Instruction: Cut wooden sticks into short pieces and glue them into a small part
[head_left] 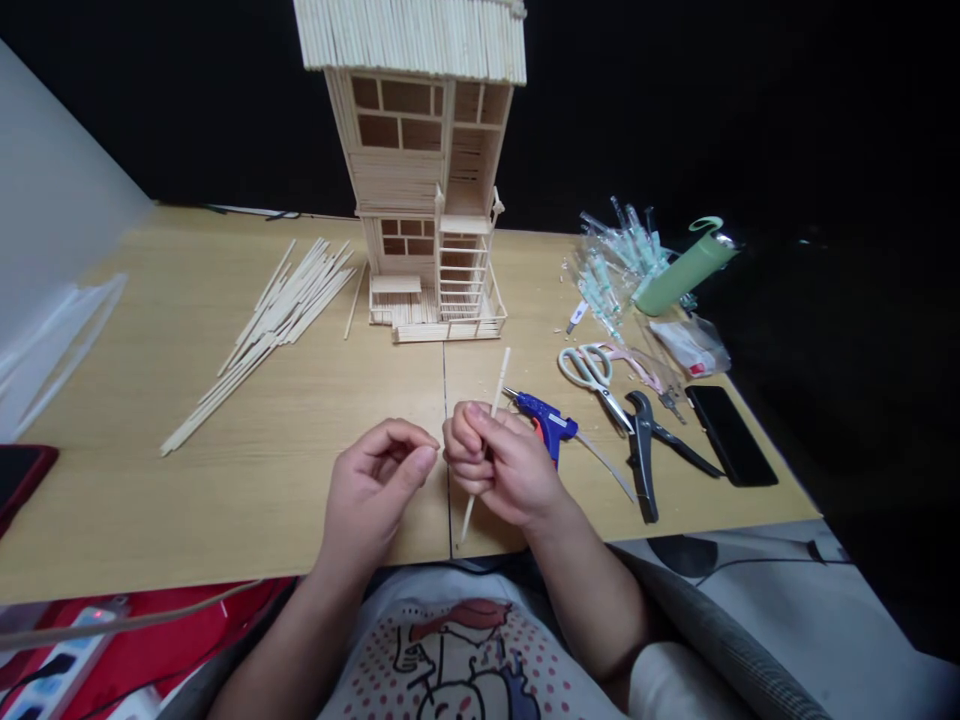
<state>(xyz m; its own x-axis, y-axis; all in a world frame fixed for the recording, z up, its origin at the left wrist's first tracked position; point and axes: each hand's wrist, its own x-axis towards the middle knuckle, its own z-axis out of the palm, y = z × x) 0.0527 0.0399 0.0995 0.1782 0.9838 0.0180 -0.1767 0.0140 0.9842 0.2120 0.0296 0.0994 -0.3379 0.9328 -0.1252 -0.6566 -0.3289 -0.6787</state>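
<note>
My right hand (499, 460) is closed round a thin pale wooden stick (501, 378), which slants upright and sticks out above and below the fist. Beside it on the left, my left hand (382, 480) has its fingers curled, with thumb and forefinger close together. Whether anything tiny sits between those fingertips cannot be made out. A blue hot glue gun (551, 420) lies just beyond my right hand, partly hidden by it. Behind both hands stands a model house (405, 180) built of wooden sticks, with a ladder, a fenced porch and a roof.
A loose pile of wooden sticks (281, 320) lies left of the house. On the right are scissors (600, 380), black-handled cutters (646, 450), a phone (731, 435), a green bottle (686, 270) and clear packaged glue sticks or tubes (615, 250). A dark red-edged device (22, 475) lies far left.
</note>
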